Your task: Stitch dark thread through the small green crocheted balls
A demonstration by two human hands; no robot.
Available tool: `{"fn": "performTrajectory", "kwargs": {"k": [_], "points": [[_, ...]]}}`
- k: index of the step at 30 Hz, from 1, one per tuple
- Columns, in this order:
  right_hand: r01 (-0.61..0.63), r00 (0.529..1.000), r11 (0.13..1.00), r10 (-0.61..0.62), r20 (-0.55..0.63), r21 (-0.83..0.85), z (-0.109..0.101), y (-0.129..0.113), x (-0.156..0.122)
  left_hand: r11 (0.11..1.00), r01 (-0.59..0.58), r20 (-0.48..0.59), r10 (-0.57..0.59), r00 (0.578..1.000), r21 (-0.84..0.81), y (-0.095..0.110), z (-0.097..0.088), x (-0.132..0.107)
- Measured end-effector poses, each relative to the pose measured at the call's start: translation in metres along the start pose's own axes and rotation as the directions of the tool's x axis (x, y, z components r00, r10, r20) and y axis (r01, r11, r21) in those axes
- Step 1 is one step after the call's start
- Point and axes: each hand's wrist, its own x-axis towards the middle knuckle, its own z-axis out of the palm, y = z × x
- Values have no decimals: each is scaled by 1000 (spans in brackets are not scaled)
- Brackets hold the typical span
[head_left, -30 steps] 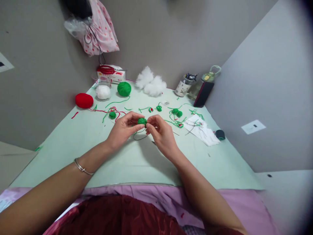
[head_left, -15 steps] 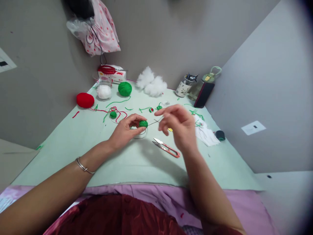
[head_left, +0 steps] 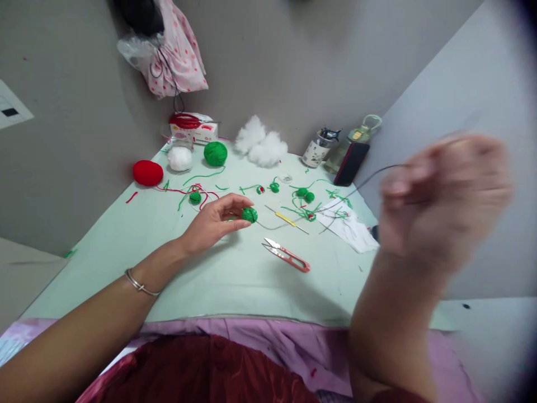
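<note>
left hand (head_left: 220, 218) pinches green ball (head_left: 250, 214), right hand (head_left: 444, 196) up at far right on dark thread (head_left: 380, 169).
ball sits between left thumb and fingertips, over the mid part of the pale table (head_left: 188, 291); can't tell if it touches. right hand motion-blurred, fingers curled in on the thread, which runs in a loose curve from the ball; exact grip unclear. yellow hook (head_left: 286, 218) just right of the ball, orange snips (head_left: 293, 259) nearer the person, blades toward the ball. behind: red yarn (head_left: 147, 173), white yarn (head_left: 180, 159), green yarn (head_left: 215, 154), white stuffing (head_left: 260, 143). right of the hook: white paper (head_left: 350, 232) with thread scraps on it.
</note>
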Motion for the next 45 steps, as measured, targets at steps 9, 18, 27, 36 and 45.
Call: {"fn": "performTrajectory", "kwargs": {"k": [9,18,27,36,45], "points": [[263,917,909,-131,376,-324,60,45,-49,997,-75,-31,75,997,-7,-3,2,1],[393,871,821,-188,454,-413,63,54,-52,993,-106,-36,108,994,51,-4,-1,0],[375,863,834,-155,482,-404,63,56,-53,992,-104,-35,107,994,68,-4,0,1],[41,882,974,69,465,-224,68,67,-54,995,-97,-39,97,995,-21,-5,4,-1],[-64,916,982,129,381,-178,73,73,-57,983,-173,-103,178,979,61,-4,7,-4]]}}
